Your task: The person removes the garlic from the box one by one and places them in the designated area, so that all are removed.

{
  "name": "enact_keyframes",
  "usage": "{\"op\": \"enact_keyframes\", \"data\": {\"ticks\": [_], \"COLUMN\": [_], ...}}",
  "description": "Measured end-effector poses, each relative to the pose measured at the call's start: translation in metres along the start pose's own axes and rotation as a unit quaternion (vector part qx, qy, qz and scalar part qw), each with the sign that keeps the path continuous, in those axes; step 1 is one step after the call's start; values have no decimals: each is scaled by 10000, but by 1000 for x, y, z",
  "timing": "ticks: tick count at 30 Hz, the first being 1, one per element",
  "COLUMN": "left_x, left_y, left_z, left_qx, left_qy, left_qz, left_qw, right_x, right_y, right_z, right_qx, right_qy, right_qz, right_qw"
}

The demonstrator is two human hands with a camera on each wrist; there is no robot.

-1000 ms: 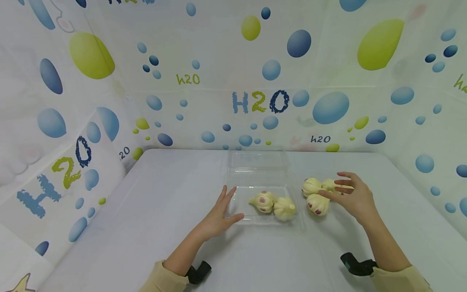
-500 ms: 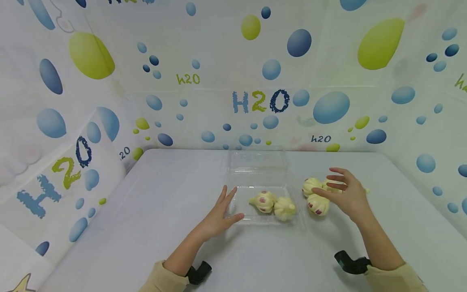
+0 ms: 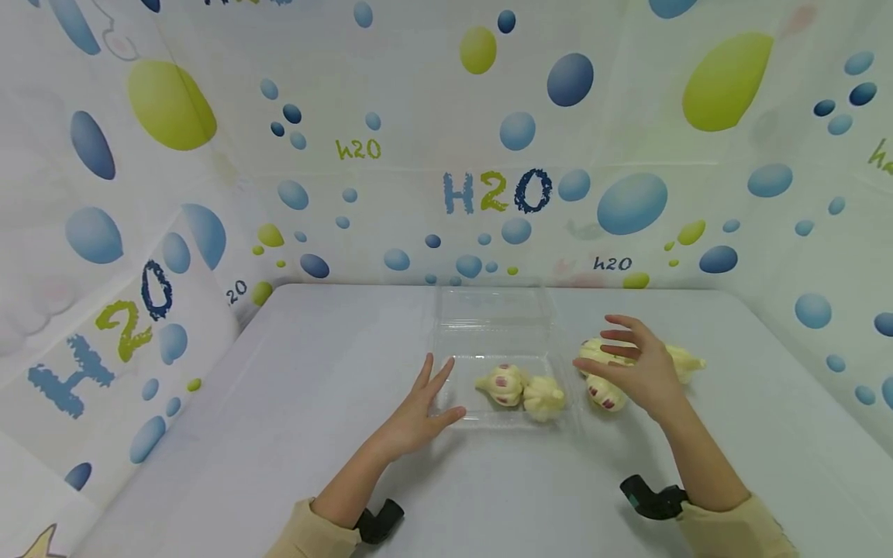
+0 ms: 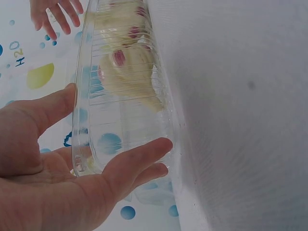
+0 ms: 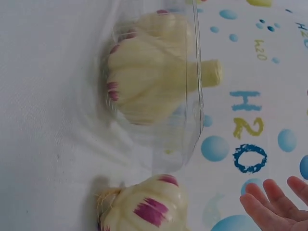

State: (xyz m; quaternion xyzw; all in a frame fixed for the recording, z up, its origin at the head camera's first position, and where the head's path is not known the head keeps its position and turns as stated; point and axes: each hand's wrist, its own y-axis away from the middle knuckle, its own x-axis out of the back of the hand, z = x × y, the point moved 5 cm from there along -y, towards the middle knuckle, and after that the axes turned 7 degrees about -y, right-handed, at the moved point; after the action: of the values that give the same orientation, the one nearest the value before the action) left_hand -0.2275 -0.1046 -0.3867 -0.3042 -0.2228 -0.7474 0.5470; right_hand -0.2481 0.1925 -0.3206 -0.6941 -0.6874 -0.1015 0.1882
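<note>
Two cream garlic bulbs with purple patches, one (image 3: 504, 385) on the left and one (image 3: 544, 398) on the right, lie in a clear plastic clamshell box (image 3: 456, 401). My left hand (image 3: 416, 422) is spread at the box's left end; in the left wrist view its fingertips lie at the rim and wall. Over the loose garlic right of the box hovers my right hand (image 3: 645, 376), fingers apart, holding nothing. Below it show a garlic bulb (image 3: 605, 394) and another bulb (image 3: 684, 363); a further one is partly covered by the fingers.
The box's lid (image 3: 494, 308) lies back, unfolded toward the far table edge. A white-covered table (image 3: 335, 341) carries everything. Behind it hangs a curtain (image 3: 412, 85) printed with blue and green drops. Dark wrist-camera mounts (image 3: 652, 497) sit at both wrists.
My right hand has moved left over the loose garlic, uncovering the bulb on the far right and covering more of the others. The left hand and the box stay in place.
</note>
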Motion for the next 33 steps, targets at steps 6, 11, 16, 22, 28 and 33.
{"op": "enact_keyframes", "data": {"ticks": [6,11,16,22,28,33], "left_x": [-1,-1,-1,0,0,0], "left_y": [0,1,1,0,-1,-1], "left_z": [1,1,0,1,1,0], "left_qx": [-1,-52,-61,-73,-99,-85], "left_qy": [-7,11,21,33,9,22], "left_qz": [-10,-20,-23,-22,4,-4], "left_qw": [10000,10000,10000,10000,10000,10000], "right_x": [-12,-21,-30,-41,-51,-60], "right_y": [-2,-5,-7,-9,-9,-9], "right_z": [-3,-6,-10,-13,-15,-17], "right_qx": [15,-3,35,83,176,294], "right_qy": [-128,-150,-116,-170,-236,-352], "right_qz": [-155,-304,-461,-646,-852,-912], "right_qw": [9998,9994,9989,9977,9959,9948]}}
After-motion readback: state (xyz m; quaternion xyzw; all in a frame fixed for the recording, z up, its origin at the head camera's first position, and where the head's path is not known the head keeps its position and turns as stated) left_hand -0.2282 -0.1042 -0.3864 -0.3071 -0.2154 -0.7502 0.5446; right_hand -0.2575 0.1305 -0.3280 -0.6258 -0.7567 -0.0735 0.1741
